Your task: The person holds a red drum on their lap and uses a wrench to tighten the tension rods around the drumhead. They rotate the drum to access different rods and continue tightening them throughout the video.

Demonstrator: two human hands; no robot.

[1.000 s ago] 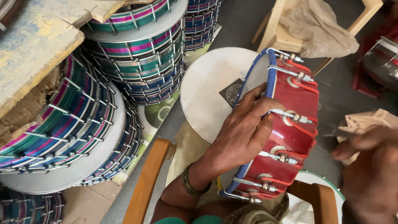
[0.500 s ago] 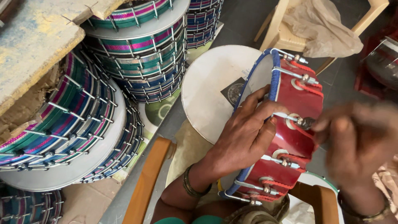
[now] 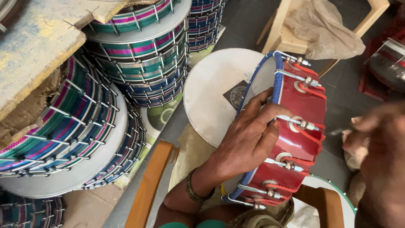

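Observation:
A red drum (image 3: 301, 114) with a blue-wrapped rim, red cords and metal tension hooks stands on its edge over my lap. My left hand (image 3: 249, 139) grips it across the rim, thumb on the red shell and fingers on the white skin side. A metal bangle sits on that wrist. My right hand (image 3: 379, 164) is blurred at the right edge, a little apart from the drum's shell. A thin object may stick out of it toward the drum, but the blur hides what it is.
A white drum head (image 3: 215, 88) lies flat behind the red drum. Stacks of striped green, pink and blue drums (image 3: 143, 50) fill the left, under a worn wooden board (image 3: 38, 46). Orange chair arms (image 3: 147, 185) flank my lap. A beige chair with a crumpled bag (image 3: 320, 29) stands behind.
My right hand came in from the lower right to a tension hook on the red shell, then pulled back to the right. My left hand kept its grip on the drum.

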